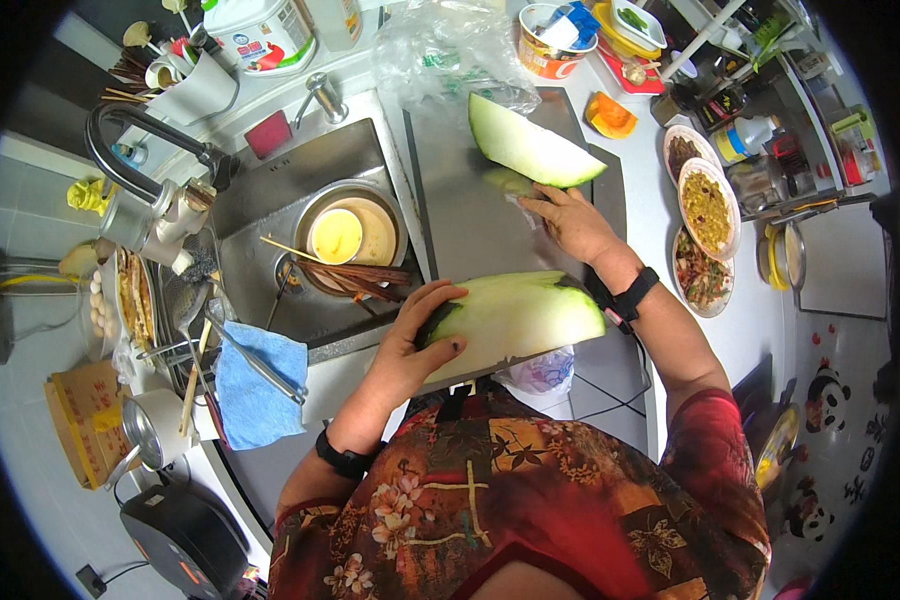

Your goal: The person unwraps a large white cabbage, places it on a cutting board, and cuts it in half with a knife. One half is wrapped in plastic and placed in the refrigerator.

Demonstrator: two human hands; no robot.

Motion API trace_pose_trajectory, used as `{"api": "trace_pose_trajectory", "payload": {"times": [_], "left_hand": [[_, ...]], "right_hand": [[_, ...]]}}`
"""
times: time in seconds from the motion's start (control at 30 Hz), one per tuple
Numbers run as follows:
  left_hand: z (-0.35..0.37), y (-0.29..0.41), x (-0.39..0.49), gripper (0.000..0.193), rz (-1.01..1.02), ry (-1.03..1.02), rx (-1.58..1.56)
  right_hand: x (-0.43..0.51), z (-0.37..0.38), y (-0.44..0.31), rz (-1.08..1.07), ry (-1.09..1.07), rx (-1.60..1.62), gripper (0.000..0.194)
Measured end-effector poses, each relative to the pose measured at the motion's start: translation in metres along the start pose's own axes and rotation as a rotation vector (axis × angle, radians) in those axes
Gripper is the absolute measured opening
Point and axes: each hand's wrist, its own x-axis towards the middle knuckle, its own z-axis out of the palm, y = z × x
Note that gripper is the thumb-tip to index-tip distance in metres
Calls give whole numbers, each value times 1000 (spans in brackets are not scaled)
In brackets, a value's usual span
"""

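Observation:
My left hand (412, 345) grips the left end of a large cut piece of winter melon (521, 311). Its rind is green, its flesh pale, and it is held at the near edge of a grey metal cutting board (457, 225). Farther up the board lies a second winter melon wedge (536, 146), rind edge towards me. My right hand (581, 229) reaches over the board just below that wedge, fingers spread and pointing left. By its fingertips is a small pale wet patch (521, 199); whether this is a scrap or a reflection is unclear.
A steel sink (244, 225) on the left holds a metal basin (401, 217), a yellow-filled bowl (337, 235) and a bundle of brown sticks (356, 276). Plates of food (709, 206) and a pumpkin piece (611, 115) stand right. A plastic bag (450, 52) lies behind the board.

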Motion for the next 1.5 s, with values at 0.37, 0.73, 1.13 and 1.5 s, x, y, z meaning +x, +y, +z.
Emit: {"api": "trace_pose_trajectory", "payload": {"times": [0.37, 0.73, 1.13, 1.5], "left_hand": [[2, 1, 0, 52, -2, 6, 25], [3, -2, 0, 51, -48, 2, -17], [4, 4, 2, 52, 37, -86, 87], [3, 0, 1, 52, 38, -91, 100]], "right_hand": [[-7, -4, 3, -71, 45, 27, 47], [-31, -24, -1, -61, 262, 294, 13], [-264, 38, -49, 698, 139, 20, 12], [-247, -4, -61, 675, -109, 7, 19]]}}
